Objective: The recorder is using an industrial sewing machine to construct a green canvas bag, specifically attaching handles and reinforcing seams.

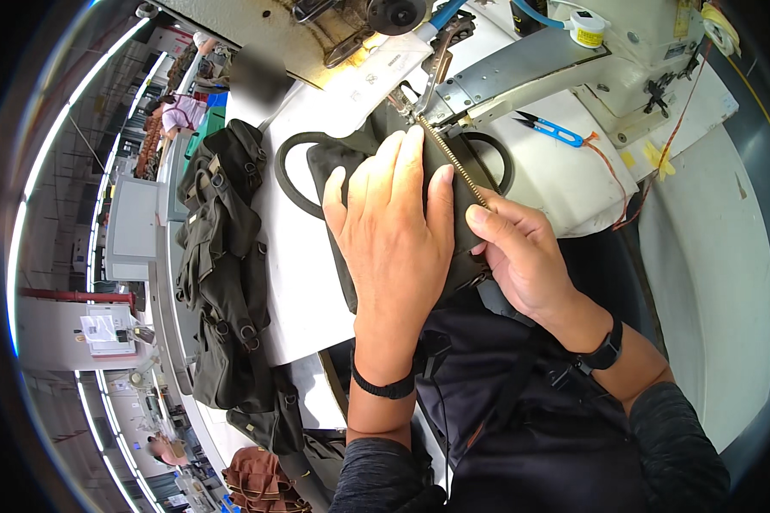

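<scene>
A dark olive fabric bag [340,162] lies under the sewing machine's needle area [412,111], its loop handles showing on both sides. Across it runs a brass-toothed zipper [453,161], one end right at the presser foot. My left hand [393,214] rests flat on the bag, fingers stretched toward the foot, the index fingertip beside the zipper's upper end. My right hand [522,248] pinches the zipper's lower end between thumb and fingers. The part of the bag beneath my hands is hidden.
A pile of dark olive bags [222,248] lies along the left, with a brown bag [265,483] below. Blue thread snips [552,130] and orange thread [607,167] sit right of the machine arm [522,73]. A thread spool [720,30] stands at upper right. Other people are far left.
</scene>
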`<state>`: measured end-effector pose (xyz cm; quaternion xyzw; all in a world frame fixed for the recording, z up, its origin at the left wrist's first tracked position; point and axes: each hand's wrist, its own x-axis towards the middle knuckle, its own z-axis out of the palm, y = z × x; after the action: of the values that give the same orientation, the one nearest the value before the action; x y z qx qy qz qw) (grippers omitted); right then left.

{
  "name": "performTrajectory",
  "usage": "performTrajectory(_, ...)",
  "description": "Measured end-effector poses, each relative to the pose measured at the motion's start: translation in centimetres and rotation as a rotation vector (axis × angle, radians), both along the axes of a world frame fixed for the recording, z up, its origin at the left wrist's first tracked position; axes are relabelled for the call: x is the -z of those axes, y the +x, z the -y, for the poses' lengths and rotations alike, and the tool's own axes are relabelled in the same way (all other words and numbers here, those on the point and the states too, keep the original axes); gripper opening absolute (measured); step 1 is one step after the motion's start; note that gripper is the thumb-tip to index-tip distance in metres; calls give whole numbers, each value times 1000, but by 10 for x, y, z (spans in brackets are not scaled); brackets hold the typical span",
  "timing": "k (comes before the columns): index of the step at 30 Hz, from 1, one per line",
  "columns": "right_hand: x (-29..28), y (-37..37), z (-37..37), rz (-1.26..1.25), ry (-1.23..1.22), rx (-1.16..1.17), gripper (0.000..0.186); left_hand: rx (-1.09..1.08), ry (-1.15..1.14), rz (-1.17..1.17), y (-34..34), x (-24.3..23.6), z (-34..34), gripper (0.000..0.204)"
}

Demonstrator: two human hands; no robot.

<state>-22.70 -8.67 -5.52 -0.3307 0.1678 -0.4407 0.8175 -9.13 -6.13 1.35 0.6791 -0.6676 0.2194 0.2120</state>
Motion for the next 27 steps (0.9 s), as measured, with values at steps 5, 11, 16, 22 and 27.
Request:
performTrajectory(5,-1,2,2,36,52,-3,27,9,0,-6,2,0,3,41)
performTrajectory(11,1,10,8,53,-12,11,24,54,77,-110,-10,1,-15,41)
performTrajectory(16,3,12,11,38,-27,48,23,63,33,-132,-10,14,-16,37)
performTrajectory(22,-1,24,24,58,-42,34,25,83,-87,-88,7,23,2,35)
performTrajectory(27,-3,35,32,43,-34,55,25,118,-210,-81,19,28,15,28)
